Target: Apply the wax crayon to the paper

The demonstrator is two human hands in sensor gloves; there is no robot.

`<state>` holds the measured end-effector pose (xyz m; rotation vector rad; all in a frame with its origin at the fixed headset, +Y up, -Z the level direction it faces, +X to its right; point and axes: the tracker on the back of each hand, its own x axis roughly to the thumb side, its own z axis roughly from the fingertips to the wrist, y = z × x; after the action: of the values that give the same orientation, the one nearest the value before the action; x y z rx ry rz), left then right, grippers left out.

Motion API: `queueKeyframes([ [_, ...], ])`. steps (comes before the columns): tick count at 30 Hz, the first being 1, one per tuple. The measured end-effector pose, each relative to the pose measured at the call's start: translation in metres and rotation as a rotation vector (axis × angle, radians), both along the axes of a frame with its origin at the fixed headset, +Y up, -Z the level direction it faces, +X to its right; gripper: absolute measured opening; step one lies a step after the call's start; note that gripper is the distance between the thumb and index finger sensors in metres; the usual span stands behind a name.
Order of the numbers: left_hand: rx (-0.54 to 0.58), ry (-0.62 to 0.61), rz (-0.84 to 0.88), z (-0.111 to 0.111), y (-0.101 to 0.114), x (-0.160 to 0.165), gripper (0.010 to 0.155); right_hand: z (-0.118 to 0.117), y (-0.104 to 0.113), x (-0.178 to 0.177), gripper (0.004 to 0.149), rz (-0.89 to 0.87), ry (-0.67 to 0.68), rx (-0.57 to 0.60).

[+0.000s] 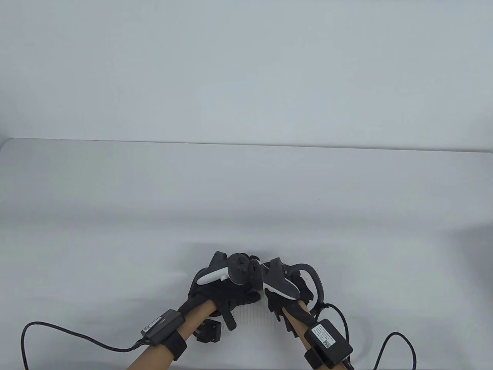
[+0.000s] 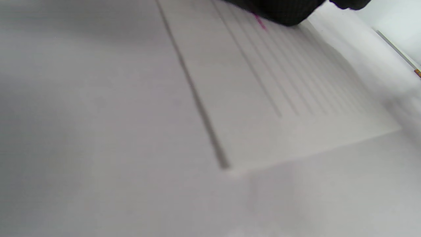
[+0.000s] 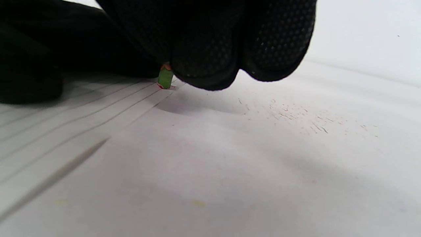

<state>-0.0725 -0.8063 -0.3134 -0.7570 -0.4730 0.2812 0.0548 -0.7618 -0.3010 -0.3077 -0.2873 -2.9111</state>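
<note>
Your two hands meet low at the near edge of the white bench [image 1: 246,185], over a sheet of lined paper [image 1: 252,314] that shows between the wrists.

Right hand [image 1: 287,295]: the fingers [image 3: 204,62] are curled tightly together and grip a short green crayon [image 3: 165,78]. Only the crayon's lower end shows below the glove; it stands nearly upright with its tip touching the paper at the sheet's edge, where a faint reddish trace lies at the contact point. How much of the crayon is inside the grip you cannot tell.

Left hand [image 1: 219,285]: it lies on the paper just beside the right hand, trackers nearly touching. In the left wrist view only a dark strip of glove [image 2: 283,11] shows at the top edge, resting on the ruled lines, with a short pink mark [image 2: 260,22] on the paper just beside it. How far its fingers are spread cannot be told; nothing is seen in its grasp.

Paper: flat on the bench, ruled side up, one corner [image 2: 227,168] pointing toward the left wrist camera.

Bench surface to the right of the sheet: a scatter of small yellowish specks and scratches [image 3: 296,115].

Cables [image 1: 77,339] run from both wrist units off the bottom edge.
</note>
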Motion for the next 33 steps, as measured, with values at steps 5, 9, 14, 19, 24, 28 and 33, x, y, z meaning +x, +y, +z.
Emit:
queueKeyframes([
  [5,0.003,-0.002,-0.007,0.000,0.000,0.000,0.073,0.014,0.001,-0.005,0.039,0.059,0.061,-0.015],
  [9,0.005,-0.003,-0.010,0.000,0.000,0.000,0.072,0.027,0.002,-0.007,0.039,0.074,0.093,-0.052],
  [14,0.005,-0.003,-0.010,0.000,0.000,0.000,0.072,0.039,0.004,-0.008,0.039,0.077,0.118,-0.137],
  [19,-0.003,0.002,0.004,0.001,-0.001,0.000,0.072,0.041,0.004,-0.009,0.038,0.085,0.122,-0.185],
  [24,-0.003,-0.002,0.017,0.000,0.004,-0.004,0.073,0.038,0.001,-0.009,0.038,0.087,0.101,-0.207],
  [28,0.011,-0.052,-0.051,0.007,0.010,-0.021,0.083,0.038,0.004,-0.009,0.038,0.083,0.103,-0.211],
  [33,-0.086,-0.015,0.006,0.015,0.005,-0.044,0.092,0.039,0.004,-0.009,0.038,0.086,0.109,-0.211],
])
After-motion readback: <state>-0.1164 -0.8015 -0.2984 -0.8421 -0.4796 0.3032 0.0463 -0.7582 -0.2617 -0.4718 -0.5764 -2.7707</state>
